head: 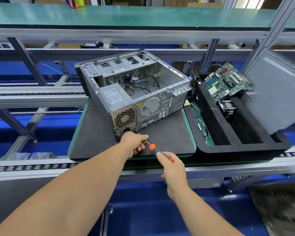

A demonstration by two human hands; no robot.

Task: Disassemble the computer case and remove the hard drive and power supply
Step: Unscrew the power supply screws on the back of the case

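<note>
An open grey computer case point(162, 99) lies on its side on a dark mat, rear panel toward me. Its power supply point(115, 96) sits in the near left corner, with its fan grille on the rear panel. Loose black and yellow cables lie inside the case. My right hand point(170, 165) grips the orange and black handle of a screwdriver point(152, 147). The tip of the screwdriver touches the rear panel's bottom edge by the power supply. My left hand point(134, 143) pinches the metal shaft near the tip. No hard drive is visible.
The mat point(92, 133) lies on a green pallet on a roller conveyor. To the right, a black foam tray point(237, 147) holds a motherboard point(226, 81) and a heatsink; a grey side panel point(279, 92) leans on it. Aluminium frame rails run behind.
</note>
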